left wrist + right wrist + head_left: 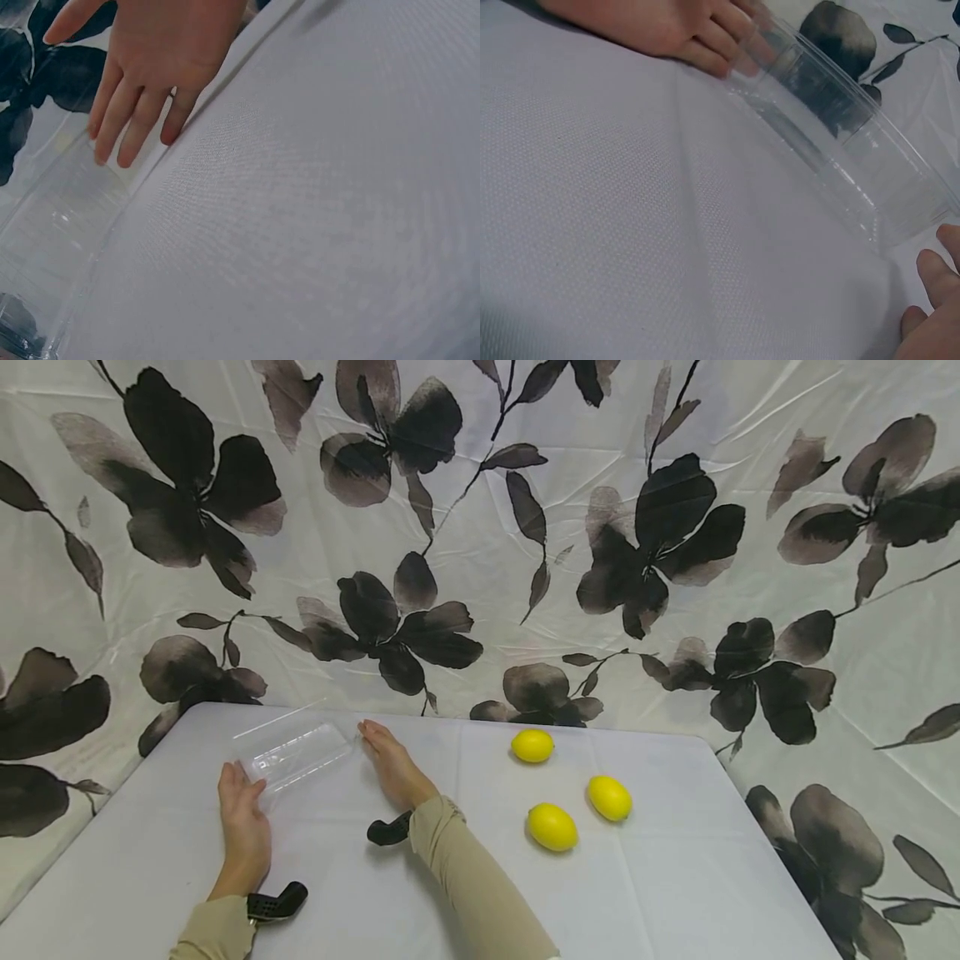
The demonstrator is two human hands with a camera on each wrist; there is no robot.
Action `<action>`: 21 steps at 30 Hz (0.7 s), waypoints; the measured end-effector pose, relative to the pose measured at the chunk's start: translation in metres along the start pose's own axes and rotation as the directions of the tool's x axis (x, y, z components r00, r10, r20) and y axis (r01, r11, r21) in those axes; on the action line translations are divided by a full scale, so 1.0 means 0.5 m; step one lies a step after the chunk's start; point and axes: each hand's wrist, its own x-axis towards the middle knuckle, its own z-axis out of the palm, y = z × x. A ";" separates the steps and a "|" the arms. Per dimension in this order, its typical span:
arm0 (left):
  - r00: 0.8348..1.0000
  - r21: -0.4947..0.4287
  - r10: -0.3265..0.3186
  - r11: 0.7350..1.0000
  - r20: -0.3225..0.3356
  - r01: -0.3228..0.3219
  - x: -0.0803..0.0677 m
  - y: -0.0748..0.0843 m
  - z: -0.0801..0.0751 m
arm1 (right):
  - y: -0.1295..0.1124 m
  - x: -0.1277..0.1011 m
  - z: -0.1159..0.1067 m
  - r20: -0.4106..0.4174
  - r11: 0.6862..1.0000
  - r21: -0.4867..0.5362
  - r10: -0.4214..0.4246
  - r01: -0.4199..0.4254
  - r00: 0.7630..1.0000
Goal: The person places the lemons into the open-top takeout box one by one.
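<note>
A clear plastic container (300,757) rests on the table at the back left, its upper edge raised at the rear. At its left end is my left hand (243,822), fingers extended and touching the side; the right wrist view shows this hand (682,30) against the container (840,150). My right hand (393,766) is held beside the opposite end, fingers straight. Whether it touches the plastic, I cannot tell. In the left wrist view, the right hand (161,52) shows its palm, near the container (67,225). Neither hand grips anything.
Three yellow lemons lie right of my right arm: a back one (532,746), a right one (610,798) and a front one (552,827). A white cloth covers the table (675,877). Behind hangs a floral curtain (525,568). Both wrists bear black camera mounts.
</note>
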 end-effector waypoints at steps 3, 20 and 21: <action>1.000 0.018 -0.003 1.000 0.009 0.003 -0.002 0.000 -0.001 | -0.002 -0.002 0.001 -0.001 1.000 0.001 -0.004 0.004 1.000; 0.999 0.047 0.000 0.999 0.047 -0.002 -0.004 0.002 0.003 | -0.003 -0.034 0.001 -0.002 0.998 0.045 -0.037 0.037 0.999; 0.999 0.063 -0.005 0.998 0.055 0.001 -0.003 0.001 0.002 | -0.001 -0.038 0.000 -0.005 0.998 0.041 -0.042 0.042 0.999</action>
